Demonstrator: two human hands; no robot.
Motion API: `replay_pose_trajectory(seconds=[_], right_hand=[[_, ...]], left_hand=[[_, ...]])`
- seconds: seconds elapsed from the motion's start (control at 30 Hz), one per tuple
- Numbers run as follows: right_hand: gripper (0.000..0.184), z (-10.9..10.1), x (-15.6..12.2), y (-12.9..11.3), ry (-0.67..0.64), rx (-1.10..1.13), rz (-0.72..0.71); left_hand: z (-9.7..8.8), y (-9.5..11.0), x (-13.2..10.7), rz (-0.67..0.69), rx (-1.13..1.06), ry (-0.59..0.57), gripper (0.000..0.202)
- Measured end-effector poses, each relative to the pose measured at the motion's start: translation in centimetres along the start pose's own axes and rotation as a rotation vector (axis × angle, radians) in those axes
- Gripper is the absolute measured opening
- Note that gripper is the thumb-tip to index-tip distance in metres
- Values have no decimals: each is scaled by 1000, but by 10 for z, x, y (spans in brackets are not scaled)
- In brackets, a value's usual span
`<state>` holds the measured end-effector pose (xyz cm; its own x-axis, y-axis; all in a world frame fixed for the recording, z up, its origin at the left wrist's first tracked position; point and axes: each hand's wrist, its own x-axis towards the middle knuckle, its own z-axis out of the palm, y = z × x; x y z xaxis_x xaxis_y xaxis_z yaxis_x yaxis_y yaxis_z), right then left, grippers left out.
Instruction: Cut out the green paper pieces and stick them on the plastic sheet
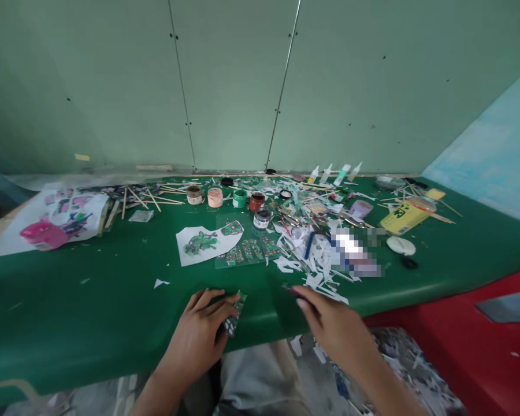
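Note:
At the table's front edge, my left hand [205, 320] has its fingers bent over a small green patterned piece [238, 312] with white spots at its lower end. Part of that piece is hidden under the fingers. To the right, my right hand [329, 318] is closed around a slim dark tool [293, 291] pointing left; it is blurred, and I cannot tell its exact kind. Beyond both hands lie a white paper with a green painted figure [199, 242] and a clear sheet with several small green patterned shapes [251, 249].
Paint jars [240, 199] stand in the middle of the green table [125, 300]. White paper scraps [305, 254] spread to their right. Wooden sticks [153, 199] and a pink figure [47, 234] lie left. Small bottles [342, 174] stand by the wall; a yellow packet [398, 218] is at right.

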<state>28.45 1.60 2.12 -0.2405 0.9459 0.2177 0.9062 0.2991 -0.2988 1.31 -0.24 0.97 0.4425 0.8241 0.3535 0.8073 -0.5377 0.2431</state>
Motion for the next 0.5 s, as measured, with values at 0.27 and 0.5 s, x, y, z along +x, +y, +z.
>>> replay_pose_trajectory(seconds=[0.27, 0.5], right_hand=[[41, 31, 40, -50, -169, -42, -246], [43, 36, 39, -42, -153, -63, -303]], left_hand=[[8, -3, -4, -43, -44, 36, 43], [9, -3, -2, -38, -49, 42, 45]])
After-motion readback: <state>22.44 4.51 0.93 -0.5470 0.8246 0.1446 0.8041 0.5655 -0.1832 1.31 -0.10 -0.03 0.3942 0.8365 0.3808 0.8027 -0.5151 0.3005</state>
